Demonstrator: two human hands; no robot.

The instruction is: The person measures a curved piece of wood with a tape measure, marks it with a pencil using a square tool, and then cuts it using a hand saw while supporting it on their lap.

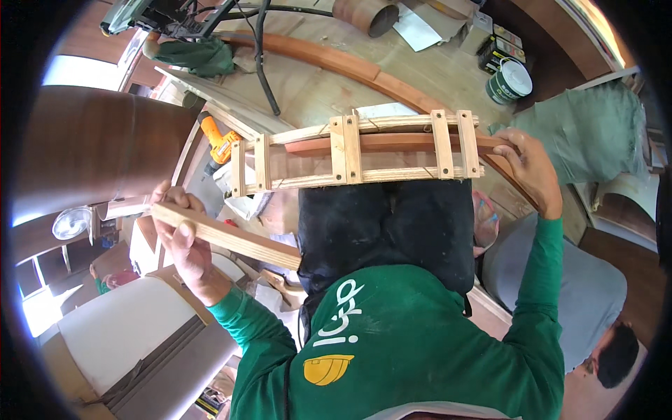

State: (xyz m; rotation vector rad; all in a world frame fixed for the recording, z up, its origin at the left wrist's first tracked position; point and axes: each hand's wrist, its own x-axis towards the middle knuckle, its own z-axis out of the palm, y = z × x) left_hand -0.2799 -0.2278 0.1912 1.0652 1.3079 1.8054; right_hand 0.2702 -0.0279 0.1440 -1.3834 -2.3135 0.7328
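My left hand point(183, 248) grips a pale wooden batten point(252, 245) that slants down to the right toward my dark trousers point(385, 231). Across my thighs lies a pale wooden frame point(339, 147) of two long rails joined by short screwed crosspieces. A reddish curved wooden strip point(392, 142) runs lengthwise inside it, under some crosspieces. My right hand point(528, 168) holds that strip at its right end, beyond the frame. An orange power drill point(218, 141) lies just left of the frame.
Ahead are a long curved timber point(336, 59), black hoses point(262, 63), a machine point(175, 21), a tub point(509, 82) and wrapped green bundle point(581, 129). Co-workers appear at lower right point(612, 353) and far left point(115, 278). A curved brown panel point(105, 147) stands left.
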